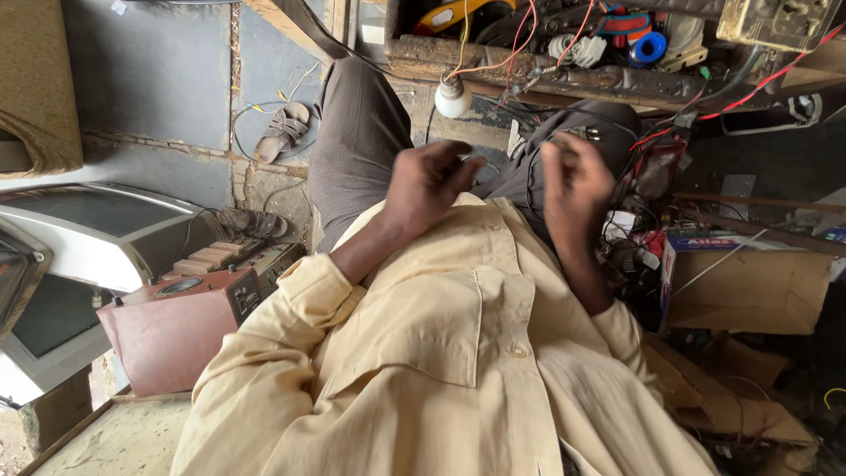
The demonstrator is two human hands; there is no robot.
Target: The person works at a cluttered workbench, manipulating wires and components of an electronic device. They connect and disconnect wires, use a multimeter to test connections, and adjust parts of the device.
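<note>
Just above the left hand [429,182] hangs a white bulb [453,98].

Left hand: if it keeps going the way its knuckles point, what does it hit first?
Likely the white round light bulb hanging off the cluttered wooden bench edge, just beyond the left hand; depth is unclear, so it might pass beneath.

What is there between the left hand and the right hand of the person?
In the head view, between the left hand and the right hand lies the dark trouser lap, crossed by thin wires; no tool shows there.
</note>
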